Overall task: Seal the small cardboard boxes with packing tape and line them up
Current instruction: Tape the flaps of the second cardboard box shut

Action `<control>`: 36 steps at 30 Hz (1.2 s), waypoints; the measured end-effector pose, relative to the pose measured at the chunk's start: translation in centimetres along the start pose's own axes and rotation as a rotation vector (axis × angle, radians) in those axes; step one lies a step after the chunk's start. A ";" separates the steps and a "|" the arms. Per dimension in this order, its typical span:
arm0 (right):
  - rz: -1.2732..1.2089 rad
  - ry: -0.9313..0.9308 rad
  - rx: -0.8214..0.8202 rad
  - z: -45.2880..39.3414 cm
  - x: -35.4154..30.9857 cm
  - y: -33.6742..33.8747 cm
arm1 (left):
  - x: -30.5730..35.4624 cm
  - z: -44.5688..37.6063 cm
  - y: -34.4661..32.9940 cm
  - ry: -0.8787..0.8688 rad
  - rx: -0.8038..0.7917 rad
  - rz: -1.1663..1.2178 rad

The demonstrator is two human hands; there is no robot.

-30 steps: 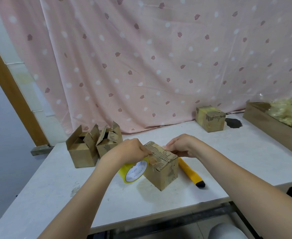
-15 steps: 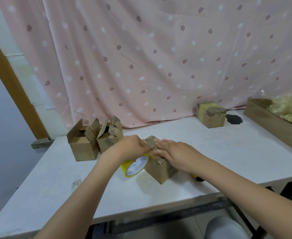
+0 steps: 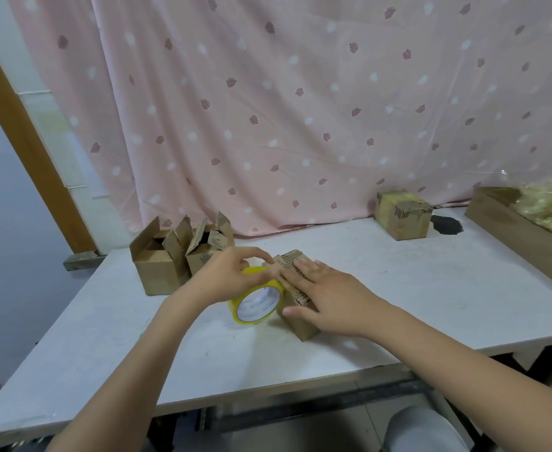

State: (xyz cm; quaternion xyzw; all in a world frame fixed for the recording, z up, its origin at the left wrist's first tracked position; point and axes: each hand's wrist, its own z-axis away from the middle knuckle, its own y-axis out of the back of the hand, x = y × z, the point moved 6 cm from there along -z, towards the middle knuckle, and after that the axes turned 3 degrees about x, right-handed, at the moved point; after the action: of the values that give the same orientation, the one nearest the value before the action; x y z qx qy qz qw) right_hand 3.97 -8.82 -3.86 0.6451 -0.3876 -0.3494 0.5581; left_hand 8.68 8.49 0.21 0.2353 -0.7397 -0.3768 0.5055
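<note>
A small cardboard box (image 3: 296, 324) stands mid-table with its top flaps folded down. My right hand (image 3: 325, 293) lies flat on its top, fingers straight, thumb against the near side. My left hand (image 3: 232, 277) grips the yellow roll of packing tape (image 3: 256, 301), which stands on edge against the box's left side; its fingertips reach the box's top edge. Two unsealed boxes (image 3: 160, 262) (image 3: 208, 247) with raised flaps stand at the back left. A taped box (image 3: 403, 215) sits at the back right.
The white table (image 3: 431, 298) ends at a pink dotted curtain (image 3: 300, 109). A long wooden tray (image 3: 522, 230) with yellowish packing material lies along the right edge. A dark patch (image 3: 445, 225) marks the table beside the taped box. A wooden post (image 3: 23, 141) stands left.
My right hand slid from the box's far right corner across the top toward the tape roll and now lies flat, hiding the yellow utility knife. My left hand stayed on the roll.
</note>
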 end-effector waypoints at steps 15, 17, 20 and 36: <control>0.093 0.035 0.089 -2.0 -2.0 -1.3 | -1.3 1.9 -1.0 -0.080 -0.007 -0.004; 0.080 0.001 0.098 -2.1 -1.9 -1.6 | -1.6 2.0 -0.8 -0.074 -0.012 -0.008; 0.106 -0.032 0.160 -2.1 -2.0 -1.9 | -1.7 1.9 -0.3 -0.084 -0.028 -0.081; 0.182 -0.095 0.081 -1.5 -3.1 -1.0 | -2.2 2.7 -1.1 -0.134 -0.094 -0.223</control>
State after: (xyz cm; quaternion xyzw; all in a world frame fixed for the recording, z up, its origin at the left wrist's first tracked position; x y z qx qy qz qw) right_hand 3.95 -5.31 -4.64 0.6118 -0.4847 -0.3116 0.5420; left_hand 6.95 10.31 -2.53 0.2664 -0.7226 -0.4799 0.4203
